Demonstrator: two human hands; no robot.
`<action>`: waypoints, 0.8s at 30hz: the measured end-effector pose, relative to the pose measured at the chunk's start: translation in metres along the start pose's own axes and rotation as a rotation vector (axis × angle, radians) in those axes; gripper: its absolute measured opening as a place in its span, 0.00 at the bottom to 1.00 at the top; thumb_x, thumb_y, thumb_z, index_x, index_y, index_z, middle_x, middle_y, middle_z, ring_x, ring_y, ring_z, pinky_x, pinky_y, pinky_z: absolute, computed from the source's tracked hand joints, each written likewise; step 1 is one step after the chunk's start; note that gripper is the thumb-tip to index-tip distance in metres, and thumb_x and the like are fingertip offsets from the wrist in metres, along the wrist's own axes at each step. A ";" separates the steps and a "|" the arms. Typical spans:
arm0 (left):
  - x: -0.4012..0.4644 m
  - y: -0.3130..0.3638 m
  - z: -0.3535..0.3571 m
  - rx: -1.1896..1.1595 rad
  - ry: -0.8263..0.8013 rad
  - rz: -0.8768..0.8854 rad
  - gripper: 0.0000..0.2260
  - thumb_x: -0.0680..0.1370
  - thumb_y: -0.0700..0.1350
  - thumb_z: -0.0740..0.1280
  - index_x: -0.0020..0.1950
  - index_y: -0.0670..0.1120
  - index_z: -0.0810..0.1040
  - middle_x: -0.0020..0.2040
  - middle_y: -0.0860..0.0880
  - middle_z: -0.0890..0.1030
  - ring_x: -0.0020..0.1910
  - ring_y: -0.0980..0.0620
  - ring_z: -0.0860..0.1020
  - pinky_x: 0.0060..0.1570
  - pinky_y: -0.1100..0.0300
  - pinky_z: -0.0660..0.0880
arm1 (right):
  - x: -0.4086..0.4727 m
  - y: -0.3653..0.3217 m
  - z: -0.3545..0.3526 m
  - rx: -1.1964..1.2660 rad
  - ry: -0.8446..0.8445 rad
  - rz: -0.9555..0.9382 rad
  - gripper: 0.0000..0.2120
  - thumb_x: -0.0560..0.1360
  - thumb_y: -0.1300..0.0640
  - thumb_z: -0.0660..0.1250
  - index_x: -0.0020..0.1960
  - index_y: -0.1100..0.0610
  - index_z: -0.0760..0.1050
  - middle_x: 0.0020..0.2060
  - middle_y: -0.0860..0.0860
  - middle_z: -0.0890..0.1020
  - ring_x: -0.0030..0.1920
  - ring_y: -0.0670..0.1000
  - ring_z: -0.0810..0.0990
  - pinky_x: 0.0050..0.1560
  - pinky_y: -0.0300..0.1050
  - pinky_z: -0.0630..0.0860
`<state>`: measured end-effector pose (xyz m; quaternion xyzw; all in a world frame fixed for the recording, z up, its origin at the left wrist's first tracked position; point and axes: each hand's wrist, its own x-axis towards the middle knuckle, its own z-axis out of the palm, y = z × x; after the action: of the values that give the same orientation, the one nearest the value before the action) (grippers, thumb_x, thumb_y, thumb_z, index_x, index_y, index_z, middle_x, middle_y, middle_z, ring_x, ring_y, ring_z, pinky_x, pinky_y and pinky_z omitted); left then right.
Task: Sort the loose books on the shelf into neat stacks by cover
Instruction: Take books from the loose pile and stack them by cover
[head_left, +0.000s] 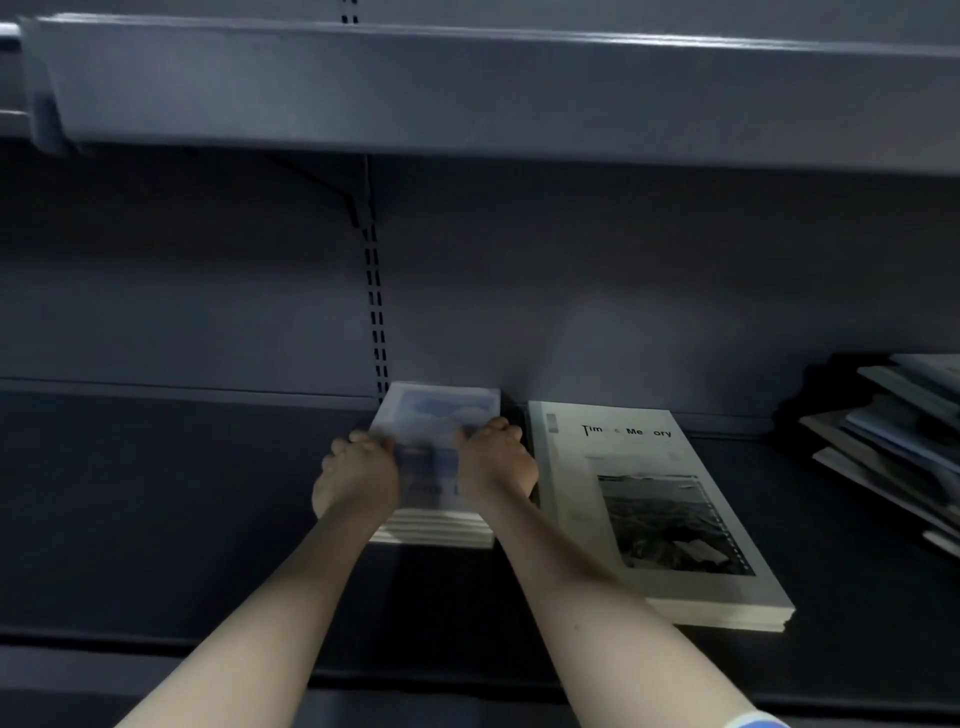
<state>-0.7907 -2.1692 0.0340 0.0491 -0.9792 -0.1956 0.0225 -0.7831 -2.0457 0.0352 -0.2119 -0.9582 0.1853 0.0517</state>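
A stack of blue-covered books (434, 467) lies at the middle of the dark shelf (182, 519), against the back wall. My left hand (358, 473) grips its left side and my right hand (493, 460) grips its right side, fingers curled over the top cover. Right of it lies a neat stack of pale books (649, 509) with a black-and-white landscape photo on the cover. A loose, skewed pile of books (893, 441) sits at the far right.
An upper shelf (467, 88) overhangs the space above. A slotted upright (376, 312) runs down the back wall behind the blue stack. The shelf's front lip (415, 670) runs across the bottom.
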 end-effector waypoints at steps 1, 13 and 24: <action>0.000 0.000 0.001 -0.006 0.002 0.002 0.18 0.83 0.47 0.46 0.63 0.34 0.64 0.64 0.35 0.69 0.63 0.37 0.70 0.57 0.47 0.69 | 0.000 0.000 0.000 -0.012 0.002 0.000 0.29 0.83 0.46 0.49 0.75 0.67 0.54 0.67 0.60 0.68 0.62 0.58 0.75 0.48 0.47 0.74; 0.002 -0.003 0.004 -0.059 0.028 0.020 0.19 0.83 0.50 0.47 0.60 0.36 0.66 0.62 0.35 0.72 0.62 0.36 0.72 0.55 0.48 0.69 | -0.001 0.001 -0.002 0.020 0.032 0.004 0.27 0.83 0.45 0.48 0.73 0.64 0.58 0.66 0.59 0.69 0.62 0.58 0.76 0.50 0.48 0.75; 0.000 -0.001 0.000 -0.067 0.021 0.010 0.20 0.83 0.51 0.47 0.61 0.36 0.66 0.62 0.35 0.72 0.62 0.37 0.72 0.54 0.48 0.70 | -0.001 0.001 -0.005 -0.001 -0.021 -0.002 0.27 0.83 0.48 0.48 0.74 0.66 0.55 0.67 0.60 0.68 0.62 0.58 0.75 0.50 0.49 0.75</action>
<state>-0.7905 -2.1702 0.0332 0.0453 -0.9720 -0.2278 0.0352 -0.7811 -2.0434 0.0396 -0.2089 -0.9590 0.1870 0.0418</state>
